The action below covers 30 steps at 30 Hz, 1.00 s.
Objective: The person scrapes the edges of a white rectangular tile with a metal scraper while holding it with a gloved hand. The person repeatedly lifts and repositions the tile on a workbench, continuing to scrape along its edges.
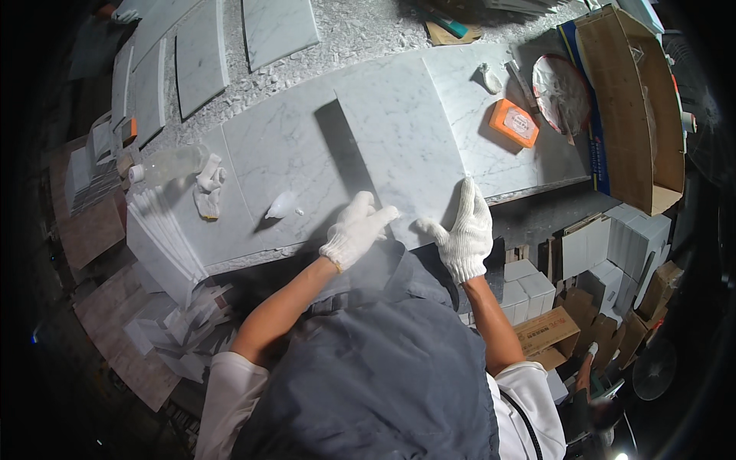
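Clock read from the middle of the marble tile, 12 at the far side. Marble tile (402, 134): white, grey-veined, on the pale marble worktop (268, 161), long axis roughly 11 to 5, near end by the person's apron (376, 368). Dark shadow along its left edge.

Left hand (359, 232), white knit glove, at 7 o'clock: fingers slightly bent, tips at the tile's near left edge; cannot tell whether they pinch it. Right hand (464, 234), same glove, at 5: thumb spread wide from the fingers, fingers pointing away along the right edge, thumb toward the near end.

Further out: orange box (514, 125) at 3, red-rimmed round container (562, 90) just past it, large cardboard carton (632, 100) beyond. White crumpled item (490, 79) at 2. Green-handled tool (448, 24) at 1. Small white bulb-shaped object (282, 204) at 8; a spare glove (208, 190) past it, clear bottle (172, 166) at 9. Loose tiles (201, 60) on white rubble (238, 88) at 10; another person's gloved hand (125, 15) well beyond.
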Available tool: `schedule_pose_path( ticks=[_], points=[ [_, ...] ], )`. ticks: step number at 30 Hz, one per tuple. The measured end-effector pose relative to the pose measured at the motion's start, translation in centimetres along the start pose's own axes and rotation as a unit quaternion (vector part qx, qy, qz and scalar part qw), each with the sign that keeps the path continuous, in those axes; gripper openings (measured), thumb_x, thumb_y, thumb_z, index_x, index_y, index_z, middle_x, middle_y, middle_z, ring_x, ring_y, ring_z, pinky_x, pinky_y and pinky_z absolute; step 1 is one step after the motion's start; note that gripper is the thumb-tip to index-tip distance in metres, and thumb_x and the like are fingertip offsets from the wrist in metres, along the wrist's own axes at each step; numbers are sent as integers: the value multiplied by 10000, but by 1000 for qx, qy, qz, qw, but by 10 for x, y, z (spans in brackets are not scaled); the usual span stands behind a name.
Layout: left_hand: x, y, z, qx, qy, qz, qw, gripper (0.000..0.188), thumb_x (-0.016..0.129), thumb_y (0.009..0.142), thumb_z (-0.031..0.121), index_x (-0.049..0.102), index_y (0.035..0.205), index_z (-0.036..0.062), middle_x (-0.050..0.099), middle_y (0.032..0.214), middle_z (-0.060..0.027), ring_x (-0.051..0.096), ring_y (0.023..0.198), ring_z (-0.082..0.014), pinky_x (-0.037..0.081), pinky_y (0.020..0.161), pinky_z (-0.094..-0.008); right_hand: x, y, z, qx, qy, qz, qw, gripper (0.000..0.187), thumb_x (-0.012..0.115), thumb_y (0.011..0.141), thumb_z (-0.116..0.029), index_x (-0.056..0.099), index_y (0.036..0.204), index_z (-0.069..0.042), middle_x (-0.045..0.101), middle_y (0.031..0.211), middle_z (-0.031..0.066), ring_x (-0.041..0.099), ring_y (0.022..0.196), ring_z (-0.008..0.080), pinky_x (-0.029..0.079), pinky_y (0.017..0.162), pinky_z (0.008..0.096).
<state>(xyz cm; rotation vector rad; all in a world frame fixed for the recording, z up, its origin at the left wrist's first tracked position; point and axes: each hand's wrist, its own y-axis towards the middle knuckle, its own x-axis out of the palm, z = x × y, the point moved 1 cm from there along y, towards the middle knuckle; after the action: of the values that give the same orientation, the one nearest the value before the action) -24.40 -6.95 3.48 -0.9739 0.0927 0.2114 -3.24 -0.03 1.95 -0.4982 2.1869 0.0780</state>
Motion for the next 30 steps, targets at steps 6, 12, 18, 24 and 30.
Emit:
schedule_pose_path(
  ticks=[6, 12, 18, 24, 30],
  points=[
    [1, 0, 3, -3, 51, 7, 999, 503, 744, 885, 443, 528, 994, 2, 653, 863, -116, 691, 749, -194, 551, 740, -360, 3, 8, -5, -39, -34, 98, 994, 938, 908, 710, -263, 428, 1474, -7, 614, 1228, 216, 607, 1064, 400, 518, 906, 433],
    [2, 2, 0, 18, 127, 20, 992, 549, 740, 871, 509, 534, 999, 17, 650, 868, -141, 665, 786, -254, 512, 786, -417, -15, 6, -19, 28, 12, -29, 999, 917, 870, 803, -325, 424, 1530, 11, 575, 1388, 249, 555, 1281, 388, 468, 1087, 424],
    [0, 0, 3, 42, 196, 29, 979, 576, 736, 875, 534, 528, 1005, 14, 634, 868, -158, 634, 835, -304, 491, 776, -443, 3, 7, 16, 0, 63, 138, 988, 397, 635, 1020, -293, 660, 1325, -40, 712, 1068, 164, 688, 978, 303, 551, 847, 383],
    [-6, -15, 5, 120, 280, 54, 951, 424, 718, 901, 470, 599, 975, 70, 677, 951, -165, 662, 891, -352, 504, 769, -459, -5, 0, 83, 271, 393, 143, 867, 403, 624, 1039, -187, 628, 1342, 79, 725, 1159, 146, 679, 1017, 177, 542, 928, 286],
    [1, -27, 4, 376, 348, 226, 829, 286, 725, 912, 373, 733, 1089, 149, 739, 1017, -47, 700, 873, -314, 537, 823, -434, -23, -4, 100, 271, 410, 111, 864, 313, 638, 1042, -260, 728, 1014, 38, 655, 741, 0, 576, 663, 82, 492, 634, 239]
  ],
)
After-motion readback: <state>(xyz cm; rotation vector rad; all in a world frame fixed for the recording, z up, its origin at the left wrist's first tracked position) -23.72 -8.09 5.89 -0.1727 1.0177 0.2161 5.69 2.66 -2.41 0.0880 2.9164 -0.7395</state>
